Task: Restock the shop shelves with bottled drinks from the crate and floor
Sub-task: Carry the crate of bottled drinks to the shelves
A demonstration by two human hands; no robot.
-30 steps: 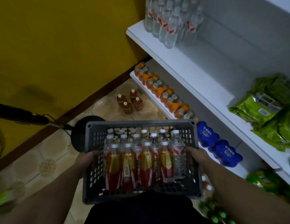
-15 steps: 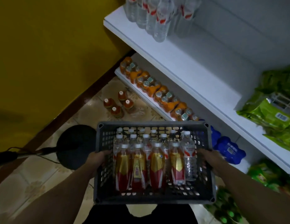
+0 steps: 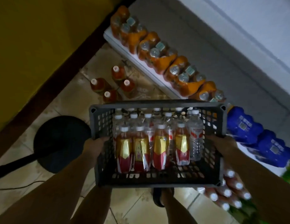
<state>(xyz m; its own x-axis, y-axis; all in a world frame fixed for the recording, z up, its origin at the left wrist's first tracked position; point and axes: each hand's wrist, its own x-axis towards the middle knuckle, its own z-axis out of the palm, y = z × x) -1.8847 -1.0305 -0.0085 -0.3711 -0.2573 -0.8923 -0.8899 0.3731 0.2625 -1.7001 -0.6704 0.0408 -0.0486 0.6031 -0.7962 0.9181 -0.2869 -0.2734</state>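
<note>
The plastic crate (image 3: 157, 104) of bottles hangs above the floor (image 3: 71, 101), its long side running 9 to 3 o'clock, with the left hand (image 3: 94, 147) and right hand (image 3: 222, 145) each gripping one end.

Nothing here can be read. The red-and-gold labels on the tea bottles (image 3: 158, 149) in the crate (image 3: 157, 103) are too blurred to make out. So are the red-and-white label on the water bottle (image 3: 196, 136) beside them and the pale stickers on the blue packs (image 3: 243, 125) just right of the crate.
</note>
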